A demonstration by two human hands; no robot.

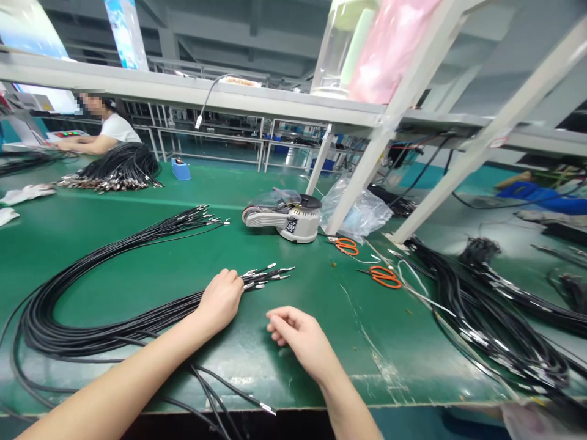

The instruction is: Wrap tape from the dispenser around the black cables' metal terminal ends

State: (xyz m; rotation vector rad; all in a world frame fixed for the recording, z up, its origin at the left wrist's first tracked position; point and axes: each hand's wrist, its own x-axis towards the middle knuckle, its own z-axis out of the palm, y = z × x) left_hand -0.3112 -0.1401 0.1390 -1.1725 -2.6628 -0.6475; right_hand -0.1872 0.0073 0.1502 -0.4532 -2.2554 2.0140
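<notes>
A long bundle of black cables lies bent in a U on the green table. My left hand is wrapped round the bundle close to its near ends, where several metal-tipped connectors stick out past the fingers. To the right, my right hand hovers over the table with its fingers curled and thumb near the fingertips; whether anything small is between them I cannot make out. A few loose cables hang over the front edge below my left forearm.
A round tape dispenser stands mid-table. Two orange-handled scissors lie near a shelf post. More cable bundles cover the right side. A cable pile sits far left, near a seated person. A shelf crosses above.
</notes>
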